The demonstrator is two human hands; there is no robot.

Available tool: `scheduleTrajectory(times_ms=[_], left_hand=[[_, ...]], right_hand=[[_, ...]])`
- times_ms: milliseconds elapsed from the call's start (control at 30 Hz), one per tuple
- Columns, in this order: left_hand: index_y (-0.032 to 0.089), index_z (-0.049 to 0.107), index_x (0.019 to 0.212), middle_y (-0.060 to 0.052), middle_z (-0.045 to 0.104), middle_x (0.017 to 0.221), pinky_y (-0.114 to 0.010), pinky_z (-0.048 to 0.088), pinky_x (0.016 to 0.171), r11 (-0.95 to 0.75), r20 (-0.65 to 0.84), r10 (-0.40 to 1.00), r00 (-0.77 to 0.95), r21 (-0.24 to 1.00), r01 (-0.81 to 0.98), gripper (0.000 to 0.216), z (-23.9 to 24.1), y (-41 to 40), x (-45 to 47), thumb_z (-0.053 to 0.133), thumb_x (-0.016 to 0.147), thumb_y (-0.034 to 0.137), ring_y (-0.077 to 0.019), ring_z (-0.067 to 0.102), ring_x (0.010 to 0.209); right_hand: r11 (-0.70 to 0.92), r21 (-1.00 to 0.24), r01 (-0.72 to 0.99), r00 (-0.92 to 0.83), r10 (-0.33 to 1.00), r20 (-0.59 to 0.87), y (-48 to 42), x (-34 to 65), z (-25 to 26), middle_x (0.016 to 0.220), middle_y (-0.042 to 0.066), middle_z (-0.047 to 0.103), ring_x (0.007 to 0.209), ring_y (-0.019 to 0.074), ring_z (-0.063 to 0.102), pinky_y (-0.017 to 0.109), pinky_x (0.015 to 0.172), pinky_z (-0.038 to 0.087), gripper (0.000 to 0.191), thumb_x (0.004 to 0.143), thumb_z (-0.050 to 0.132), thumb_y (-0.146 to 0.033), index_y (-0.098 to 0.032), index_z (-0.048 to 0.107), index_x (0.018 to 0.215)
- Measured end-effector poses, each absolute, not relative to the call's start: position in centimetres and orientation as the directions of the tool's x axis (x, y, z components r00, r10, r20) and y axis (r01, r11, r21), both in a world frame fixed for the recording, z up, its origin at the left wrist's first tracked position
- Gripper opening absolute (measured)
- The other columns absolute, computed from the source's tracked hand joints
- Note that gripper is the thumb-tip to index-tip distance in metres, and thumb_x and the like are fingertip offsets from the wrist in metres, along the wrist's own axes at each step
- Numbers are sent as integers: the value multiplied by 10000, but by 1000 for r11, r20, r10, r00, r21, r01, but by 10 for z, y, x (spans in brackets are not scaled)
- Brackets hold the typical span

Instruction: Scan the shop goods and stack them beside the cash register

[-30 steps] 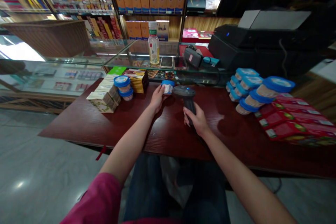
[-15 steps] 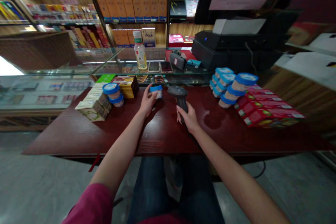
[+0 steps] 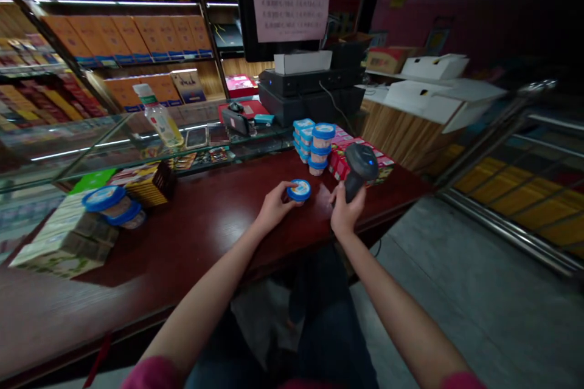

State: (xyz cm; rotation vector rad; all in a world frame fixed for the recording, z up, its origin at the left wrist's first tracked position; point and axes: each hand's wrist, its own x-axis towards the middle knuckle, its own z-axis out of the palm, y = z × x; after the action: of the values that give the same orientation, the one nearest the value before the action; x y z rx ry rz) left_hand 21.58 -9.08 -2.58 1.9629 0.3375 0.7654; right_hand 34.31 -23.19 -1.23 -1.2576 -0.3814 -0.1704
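Head view: one blue-lidded tub (image 3: 299, 189) sits gripped between slightly parted left fingers (image 3: 281, 188); right fingers (image 3: 340, 193) wrap one scanner (image 3: 362, 163); three stacked tubs (image 3: 322, 149) stand near, two piled tubs (image 3: 117, 209) leftward.

Glossy wood table (image 3: 205, 237); matt plastic scanner (image 3: 362, 164); shiny metal railing (image 3: 511, 237).

Blue-lidded tub (image 3: 299, 191), dk-gray scanner (image 3: 359, 165)

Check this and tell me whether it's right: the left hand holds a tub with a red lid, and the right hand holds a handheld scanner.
Not quite: the lid is blue, not red, as the head view shows. The left hand does hold the tub, and the right hand the handheld scanner.
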Motion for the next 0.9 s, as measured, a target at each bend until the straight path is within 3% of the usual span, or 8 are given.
scheduleTrajectory(times_ms=[133,267,433,533,633,733,800,900], left_hand=[[237,735,1224,-131,579,1474,-490,456,1185,-674,525,456,718,731,-106,429,-28,-115,274,768,818,103,-281,581,1373],[305,730,1293,-103,440,1591,-510,509,1129,-796,556,429,712,606,7,464,-20,-124,302,689,878,100,-290,566,1354],[390,736,1303,-75,496,1544,-502,515,1057,-902,569,414,710,358,240,423,-10,-125,314,708,914,226,-346,482,1324],[396,714,1336,-84,510,1516,-472,502,1041,-914,588,401,702,310,262,425,-11,-126,318,707,926,283,-338,489,1285],[369,583,1489,-125,479,1536,-478,482,1046,-922,579,383,720,285,261,571,-14,-124,309,707,934,318,-336,513,1277],[327,473,1574,-149,486,1524,-484,427,1114,-924,586,383,714,249,291,694,-16,-109,276,723,931,393,-334,516,1319],[338,472,1572,-132,511,1509,-472,375,1168,-909,607,412,680,220,354,663,-17,-87,237,694,952,413,-318,506,1358],[355,507,1550,-118,537,1509,-462,316,1216,-828,639,522,565,221,514,557,-17,-42,157,605,1004,393,-304,486,1412]], right_hand=[[372,-874,312,941,8,340,-244,351,-13,585,-89,501,455,174,520,342,540,529,360,910,648,-530,-276,464,1085],[374,-886,275,948,48,315,-244,352,-16,620,-69,518,461,180,519,349,529,524,343,924,637,-546,-291,452,1059],[381,-901,208,957,111,268,-241,352,-16,613,-72,523,461,182,526,351,533,538,428,903,646,-594,-283,461,1132],[373,-897,237,949,108,295,-242,352,-14,628,-67,538,461,183,535,344,516,518,369,915,654,-546,-285,466,1095],[373,-890,263,934,135,332,-247,349,-13,638,-62,555,465,177,539,340,529,519,319,923,664,-501,-282,479,1063],[336,-892,302,904,195,380,-251,341,-11,667,-45,579,507,179,576,353,581,545,332,894,709,-484,-266,527,1066],[281,-899,336,879,249,407,-249,333,-8,677,-36,592,520,176,585,354,590,551,355,843,767,-476,-255,571,1039],[273,-924,267,771,515,375,-227,310,-2,603,-61,552,453,148,525,329,533,532,304,844,779,-463,-256,594,967]])
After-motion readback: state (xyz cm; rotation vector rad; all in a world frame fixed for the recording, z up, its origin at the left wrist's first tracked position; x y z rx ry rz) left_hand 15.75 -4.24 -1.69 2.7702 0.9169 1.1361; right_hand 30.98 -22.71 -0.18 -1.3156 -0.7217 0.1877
